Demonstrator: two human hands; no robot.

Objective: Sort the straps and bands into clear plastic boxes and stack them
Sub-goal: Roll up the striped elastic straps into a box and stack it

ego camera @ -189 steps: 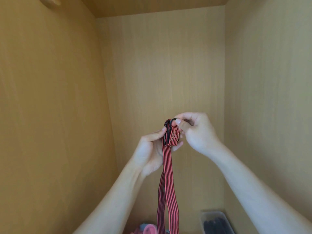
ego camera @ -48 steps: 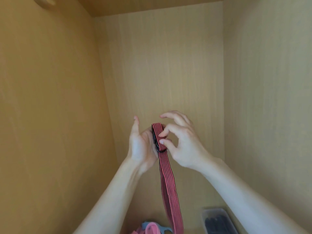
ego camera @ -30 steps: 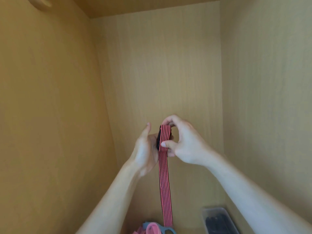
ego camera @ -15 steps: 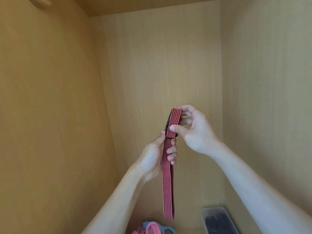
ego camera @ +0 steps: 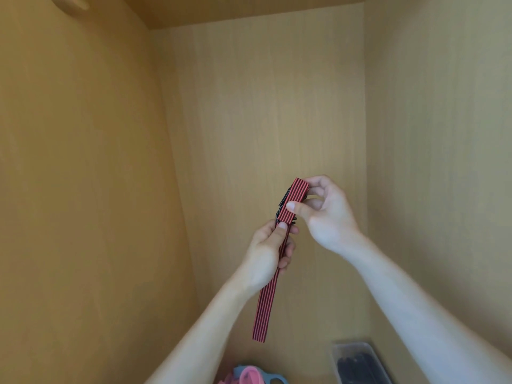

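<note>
Red-black striped strap (ego camera: 277, 268) held up inside cabinet; folded top pinched by right hand (ego camera: 324, 214), lower run gripped by left hand (ego camera: 267, 252), likely kept taut for folding. Clear plastic box (ego camera: 360, 361) below right, well apart.

The strap (ego camera: 269, 302) tail now hangs shorter; the left hand (ego camera: 265, 257) now grips below the right hand (ego camera: 328, 216).

hands: two, left hand (ego camera: 266, 253), right hand (ego camera: 324, 214)
strap (ego camera: 265, 309): one
box (ego camera: 350, 345): one
bands (ego camera: 250, 376): at least two, bottom edge
</note>
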